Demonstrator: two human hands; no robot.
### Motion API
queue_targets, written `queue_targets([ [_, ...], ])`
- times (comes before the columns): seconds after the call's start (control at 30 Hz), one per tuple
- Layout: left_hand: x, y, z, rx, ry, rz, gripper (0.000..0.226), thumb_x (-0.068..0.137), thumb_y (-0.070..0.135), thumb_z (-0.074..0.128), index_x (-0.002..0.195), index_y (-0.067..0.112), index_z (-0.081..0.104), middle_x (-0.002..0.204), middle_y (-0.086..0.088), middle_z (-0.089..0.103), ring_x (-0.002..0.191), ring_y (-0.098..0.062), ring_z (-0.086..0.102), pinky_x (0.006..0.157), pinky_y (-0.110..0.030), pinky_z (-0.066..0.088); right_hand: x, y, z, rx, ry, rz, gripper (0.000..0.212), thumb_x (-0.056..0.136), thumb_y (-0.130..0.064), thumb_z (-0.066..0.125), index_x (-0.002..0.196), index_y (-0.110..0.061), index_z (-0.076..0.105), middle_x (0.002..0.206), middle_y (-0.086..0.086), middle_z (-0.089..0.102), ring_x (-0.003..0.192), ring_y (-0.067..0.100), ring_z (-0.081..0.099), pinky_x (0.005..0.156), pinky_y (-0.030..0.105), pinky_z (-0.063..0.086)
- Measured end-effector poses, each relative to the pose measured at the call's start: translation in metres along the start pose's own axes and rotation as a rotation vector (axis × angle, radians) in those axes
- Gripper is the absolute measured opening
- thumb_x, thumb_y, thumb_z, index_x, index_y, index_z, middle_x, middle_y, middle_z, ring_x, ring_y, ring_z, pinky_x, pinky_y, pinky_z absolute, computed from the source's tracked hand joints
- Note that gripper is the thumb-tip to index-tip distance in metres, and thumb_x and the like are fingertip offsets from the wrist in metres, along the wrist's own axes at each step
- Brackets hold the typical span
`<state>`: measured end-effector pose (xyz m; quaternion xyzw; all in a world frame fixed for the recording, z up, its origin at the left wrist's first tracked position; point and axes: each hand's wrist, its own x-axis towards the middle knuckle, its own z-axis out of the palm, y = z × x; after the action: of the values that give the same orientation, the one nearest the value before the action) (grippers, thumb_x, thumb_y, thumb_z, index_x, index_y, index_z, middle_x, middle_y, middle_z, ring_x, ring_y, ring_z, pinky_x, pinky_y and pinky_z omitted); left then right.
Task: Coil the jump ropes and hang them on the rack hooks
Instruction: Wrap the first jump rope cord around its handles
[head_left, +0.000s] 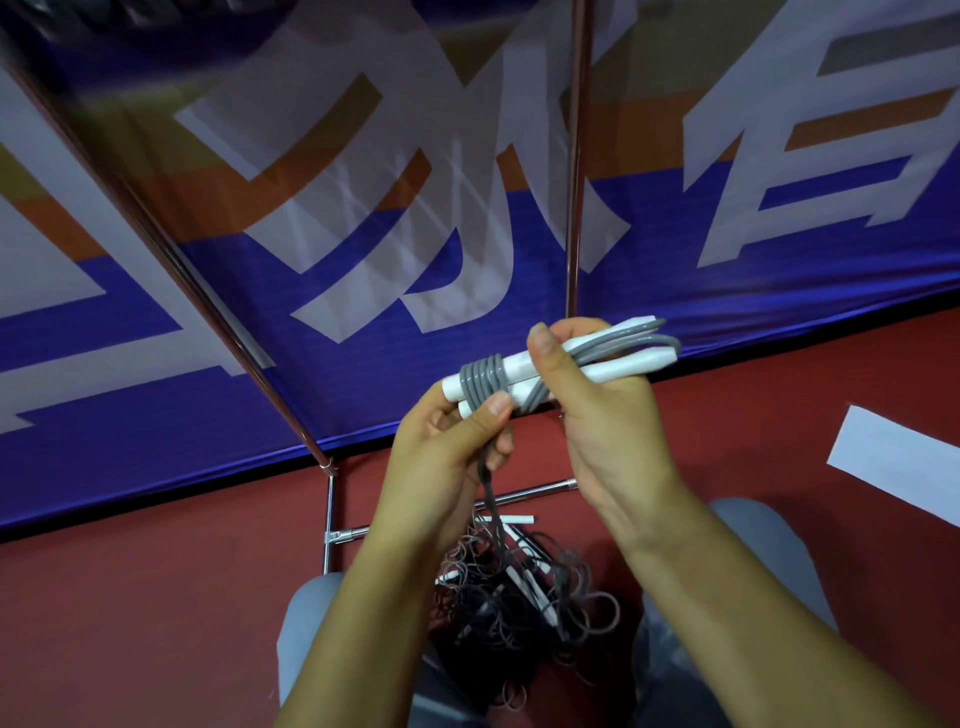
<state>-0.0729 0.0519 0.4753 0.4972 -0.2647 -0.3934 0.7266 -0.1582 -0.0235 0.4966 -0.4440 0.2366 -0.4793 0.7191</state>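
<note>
The right hand (597, 384) grips the white handles (613, 358) of the jump rope (519, 374), held up before the rack (574, 208). The left hand (452, 441) pinches the gray cord (480, 376) wound around them. I think each turn should sit snug beside the last, above the rope pile (519, 597)

Both forearms rise from the lower edge, bare. Left hand (447, 447) raised, fingers curled, thumb pressed forward in a pinch. Right hand (602, 410) beside it, slightly higher, fingers wrapped closed.

A blue banner (675, 291) with large white characters is hung behind a red floor (130, 623). A white stripe (893, 462) is painted on the floor.
</note>
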Motion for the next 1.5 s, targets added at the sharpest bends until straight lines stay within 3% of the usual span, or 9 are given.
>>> queue_targets([
  [0.17,0.003,0.009,-0.002,0.031,-0.039,-0.028,0.041,0.079,0.01,0.06,0.112,-0.014,0.054,0.074,-0.011,0.05,0.047,-0.009,0.043,0.043,-0.017,0.034,0.004,0.005,-0.008,-0.016,0.018,-0.093,0.019,0.067,-0.016,0.074,0.077,-0.015,0.058,0.067,-0.008,0.061,0.065,0.008,0.059,0.063,0.02,0.048],
  [0.4,-0.001,0.016,-0.011,0.051,-0.084,-0.08,0.038,0.076,0.006,0.058,0.108,-0.015,0.056,0.063,-0.006,0.053,0.044,-0.009,0.039,0.041,-0.016,0.029,0.001,0.001,-0.031,-0.047,-0.163,-0.154,0.054,0.051,-0.007,0.089,0.087,-0.013,0.05,0.077,0.0,0.071,0.075,0.013,0.069,0.068,0.024,0.054],
  [0.53,-0.001,0.026,-0.019,0.103,-0.122,-0.108,0.03,0.074,0.005,0.059,0.1,-0.009,0.059,0.06,-0.001,0.058,0.042,-0.009,0.04,0.041,-0.018,0.025,-0.003,-0.011,-0.047,-0.171,-0.296,-0.083,0.033,0.062,-0.001,0.079,0.082,-0.018,0.058,0.09,0.005,0.075,0.089,0.02,0.071,0.074,0.024,0.054],
  [0.7,-0.002,0.03,-0.022,0.198,-0.163,-0.143,0.024,0.073,0.005,0.062,0.094,-0.007,0.06,0.068,-0.008,0.057,0.043,-0.011,0.04,0.04,-0.018,0.029,-0.003,-0.024,-0.056,-0.311,-0.343,-0.039,0.03,0.061,-0.007,0.078,0.071,-0.034,0.068,0.083,-0.004,0.075,0.076,0.009,0.07,0.069,0.018,0.053],
  [0.9,-0.003,0.036,-0.023,0.287,-0.179,-0.136,0.024,0.071,0.007,0.063,0.092,-0.006,0.061,0.065,-0.008,0.06,0.041,-0.01,0.039,0.038,-0.016,0.028,-0.007,-0.022,-0.058,-0.316,-0.28,-0.012,0.025,0.053,-0.009,0.075,0.075,-0.014,0.064,0.069,-0.009,0.071,0.064,-0.001,0.064,0.061,0.01,0.048],
  [1.1,0.0,0.04,-0.031,0.394,-0.144,-0.171,0.021,0.068,0.009,0.068,0.087,0.0,0.065,0.053,-0.003,0.05,0.037,-0.009,0.037,0.039,-0.015,0.028,-0.009,-0.013,-0.066,-0.43,-0.293,0.041,0.019,0.049,-0.017,0.078,0.066,-0.02,0.071,0.071,-0.005,0.073,0.065,0.003,0.066,0.064,0.014,0.051],
  [1.2,0.0,0.043,-0.034,0.434,-0.181,-0.225,0.028,0.068,0.008,0.069,0.091,-0.006,0.064,0.053,-0.007,0.049,0.037,-0.01,0.035,0.039,-0.015,0.026,-0.01,-0.018,-0.068,-0.602,-0.387,0.013,0.026,0.053,-0.025,0.08,0.077,-0.02,0.07,0.071,-0.005,0.072,0.061,0.002,0.062,0.059,0.017,0.05],
  [1.33,0.003,0.047,-0.031,0.556,-0.234,-0.275,0.013,0.08,-0.006,0.064,0.093,-0.008,0.061,0.044,0.003,0.051,0.034,-0.007,0.033,0.038,-0.014,0.024,0.001,-0.03,-0.063,-1.168,-0.768,-0.021,0.043,0.074,-0.037,0.077,0.114,-0.038,0.062,0.077,-0.005,0.064,0.066,0.006,0.057,0.067,0.021,0.046],
  [1.5,0.008,0.048,-0.026,0.632,-0.256,-0.315,0.009,0.081,-0.006,0.063,0.081,0.003,0.063,0.043,0.002,0.051,0.033,-0.007,0.033,0.038,-0.014,0.022,0.005,-0.031,-0.045,-1.607,-1.032,-0.077,0.044,0.091,-0.046,0.055,0.128,-0.024,0.047,0.102,-0.003,0.062,0.093,0.018,0.058,0.069,0.024,0.033],
])
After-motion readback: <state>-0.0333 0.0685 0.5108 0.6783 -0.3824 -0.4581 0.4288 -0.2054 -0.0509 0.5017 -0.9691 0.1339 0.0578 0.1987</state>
